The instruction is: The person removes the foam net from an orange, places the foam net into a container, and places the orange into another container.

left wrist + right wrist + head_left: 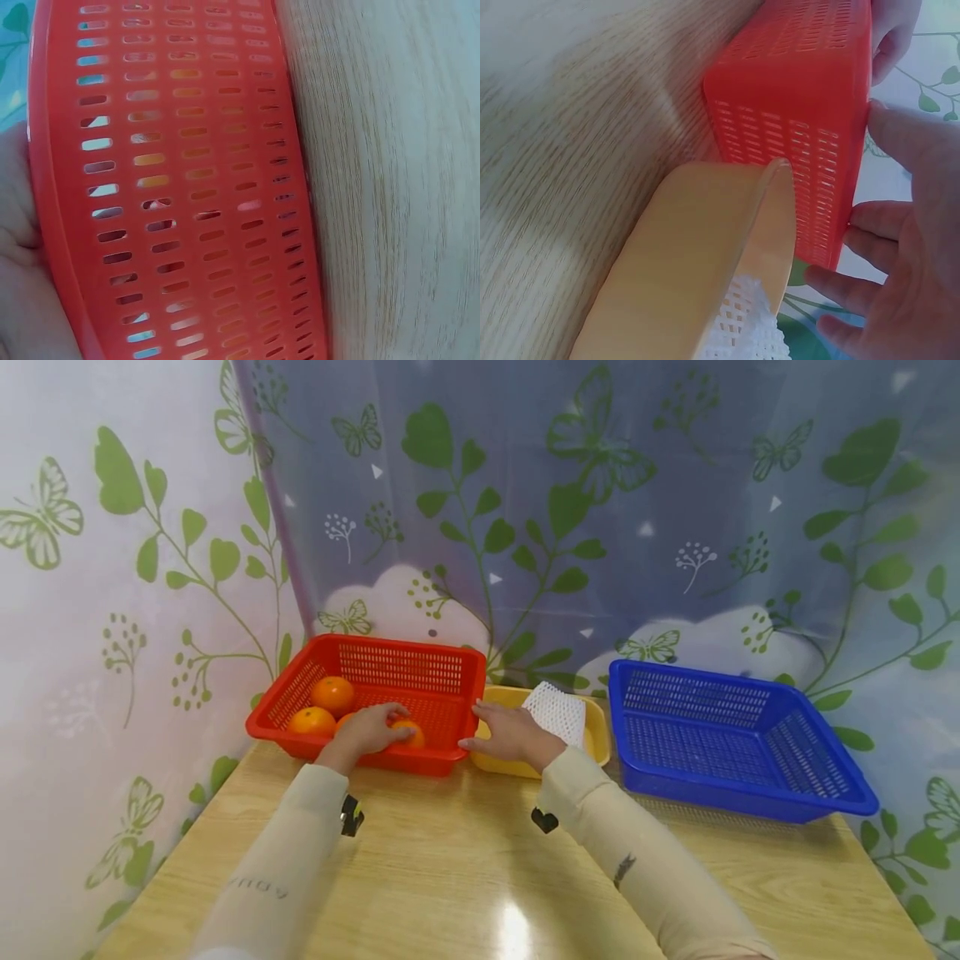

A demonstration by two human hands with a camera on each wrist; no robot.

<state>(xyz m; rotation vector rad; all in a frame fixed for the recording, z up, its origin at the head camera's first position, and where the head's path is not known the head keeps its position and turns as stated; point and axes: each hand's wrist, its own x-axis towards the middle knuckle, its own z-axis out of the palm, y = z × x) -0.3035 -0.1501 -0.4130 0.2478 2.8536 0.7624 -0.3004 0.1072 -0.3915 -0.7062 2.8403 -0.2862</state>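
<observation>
In the head view, a red slotted basket (405,766) stands at the left of the table with several oranges in it. My left hand (365,728) reaches over its front rim, thumb and fingers curled round the rightmost orange (409,735). Two more oranges show clearly, one at the back (333,694) and one at the left (312,722); another is partly hidden by my hand. My right hand (922,240) is spread, with fingertips at the red basket's right rim. Below it lies a yellow basket (667,262) holding white foam netting (557,713).
A blue slotted basket (705,735) stands at the right of the wooden table (450,877). Behind the baskets hangs a curtain (495,485) printed with leaves and butterflies. The yellow basket sits close between the red and blue ones.
</observation>
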